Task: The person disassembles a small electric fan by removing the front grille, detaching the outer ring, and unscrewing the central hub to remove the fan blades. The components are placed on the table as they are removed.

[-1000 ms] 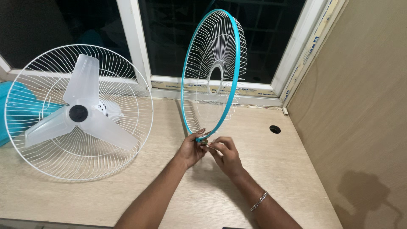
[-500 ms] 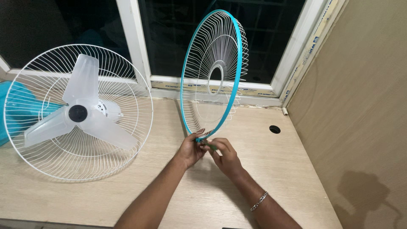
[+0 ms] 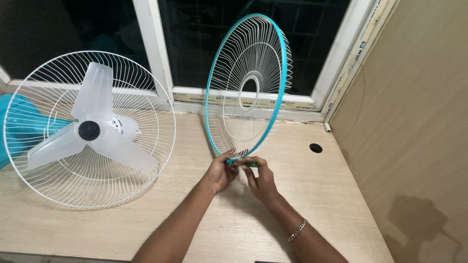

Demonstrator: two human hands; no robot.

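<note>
Both hands met at the lowest point of one front fan guard (image 3: 246,83), a round white wire grille with a teal rim, standing upright on edge. The left hand (image 3: 221,171) was clenched on the rim's bottom from the left side, thumb over the top of the band; the right hand (image 3: 261,176) pinched a small teal clip (image 3: 247,163) on the same stretch of rim, its fingertips touching the left hand's. A single silver chain bracelet (image 3: 298,230) hung on the right wrist, below and behind the grip. Under the grip lay the pale wood-grain bench (image 3: 234,224), with the guard's bottom edge held just above it. Right of the grip, well apart, one round dark hole (image 3: 316,148) was cut in the bench top, and beyond it rose a plain tan wall panel (image 3: 419,122). Left of the grip, near but not touching, stood one fan body: a white wire rear guard (image 3: 90,129) with three translucent blades (image 3: 92,131) around one black hub, tilted back toward the window. At the far left edge, behind that guard, a teal thing (image 3: 17,126) showed only in part. Behind the grip ran the white window frame (image 3: 153,53) over dark glass; along its lower sill and up its right post ran strips of pale tape with small blue markings (image 3: 292,103), too small to make out.
</note>
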